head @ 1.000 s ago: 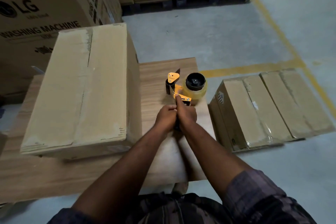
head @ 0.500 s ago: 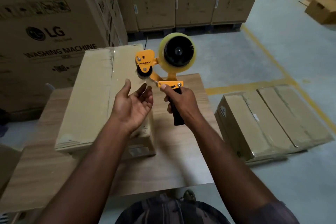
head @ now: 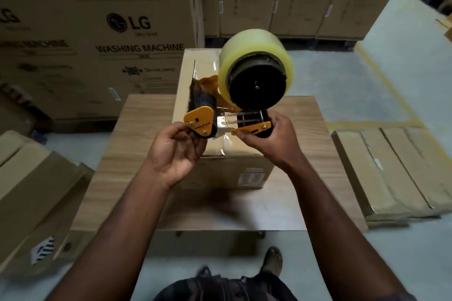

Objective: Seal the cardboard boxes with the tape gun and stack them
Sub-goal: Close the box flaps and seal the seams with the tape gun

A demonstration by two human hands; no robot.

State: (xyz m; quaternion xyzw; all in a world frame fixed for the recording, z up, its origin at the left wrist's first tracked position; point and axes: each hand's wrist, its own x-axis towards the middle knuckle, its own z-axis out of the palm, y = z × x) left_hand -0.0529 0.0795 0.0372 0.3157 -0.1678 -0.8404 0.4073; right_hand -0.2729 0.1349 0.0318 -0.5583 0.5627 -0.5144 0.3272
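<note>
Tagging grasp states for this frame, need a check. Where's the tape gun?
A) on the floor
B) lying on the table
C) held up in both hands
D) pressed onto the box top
C: the right hand grips the handle of the tape gun and the left hand holds its orange roller end, with the gun in the air in front of the cardboard box.

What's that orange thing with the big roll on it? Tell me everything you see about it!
It is a tape gun, held in the air above a cardboard box. Its frame is orange, with two small springs in the middle. A fat roll of clear, yellowish tape sits on a black hub, tilted toward the camera. The right hand grips it at the back; the left hand pinches the orange triangular plate by the black front roller.
</note>
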